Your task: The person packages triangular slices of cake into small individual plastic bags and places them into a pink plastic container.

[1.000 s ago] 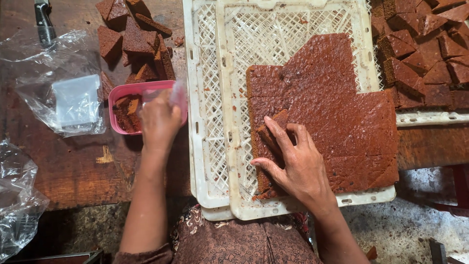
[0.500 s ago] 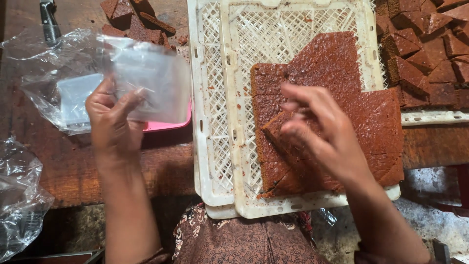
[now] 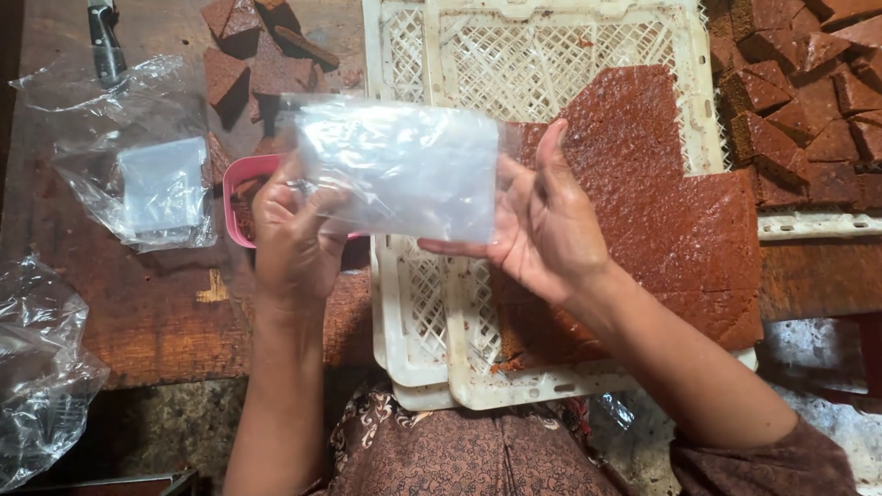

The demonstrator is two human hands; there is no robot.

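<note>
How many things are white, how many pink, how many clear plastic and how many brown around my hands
White: 2, the stacked lattice trays and the tray at the right edge.
Pink: 1, the small tub.
Clear plastic: 3, the bag held by both hands, the bag pile on the left, the crumpled bag at lower left.
Brown: 1, the big cake slab; the cut pieces are too heaped to count.
Total: 7.

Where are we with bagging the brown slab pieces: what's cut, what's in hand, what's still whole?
Done: cut brown pieces fill the far-right tray, and more pieces lie on the wooden table. In hand: the left hand and right hand hold a clear plastic bag between them, seemingly with nothing in it. Left: a large uncut slab remains on the white crate.
</note>
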